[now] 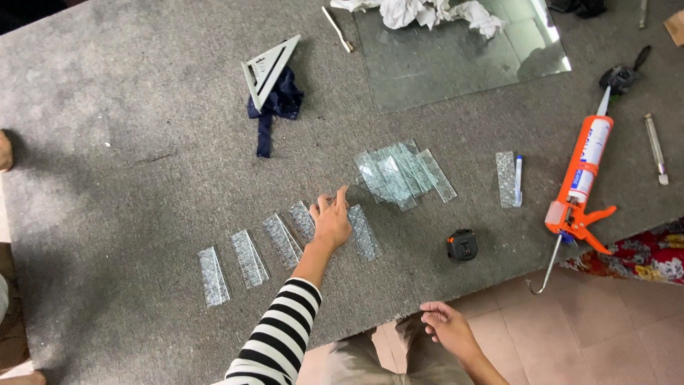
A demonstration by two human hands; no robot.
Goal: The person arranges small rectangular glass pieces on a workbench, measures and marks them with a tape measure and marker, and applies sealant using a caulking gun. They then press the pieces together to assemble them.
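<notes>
Glass strips (285,241) lie in a row at lower centre; left hand (332,219) rests flat on one, fingers spread. Right hand (445,324), empty and loosely curled, hangs off the table (107,107) edge. Pressing flat, clear of sharp edges, seems wise.

Orange caulking gun (578,187); black-white striped sleeve (281,335); grey table (128,142); navy cloth (276,107).

Textured clear glass strips (248,258) lie on matt grey felt-like table covering (128,178); far off, a glossy mirror sheet (456,60) (crumpled white paper (420,13) on it).
</notes>
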